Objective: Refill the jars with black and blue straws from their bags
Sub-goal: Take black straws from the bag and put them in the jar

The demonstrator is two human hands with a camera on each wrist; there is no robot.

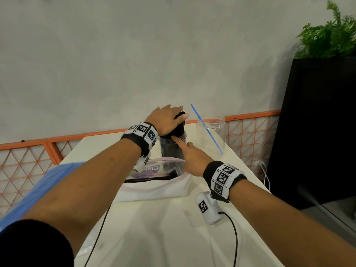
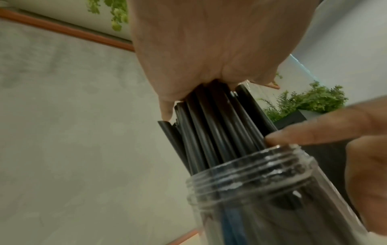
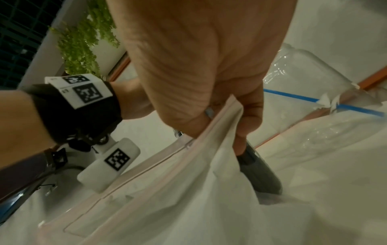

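Note:
A clear jar stands at the table's far middle, packed with black straws that stick out above its rim. My left hand caps the bundle's top, fingertips curled down round it. My right hand stretches its index finger to the straws at the jar's rim. Its lower fingers hold the rim of a clear zip bag lying in front of the jar. A second clear jar to the right holds one blue straw.
A blue bag lies at the table's left edge under my left forearm. An orange mesh rail runs behind the white table. A black cabinet with a green plant stands at the right.

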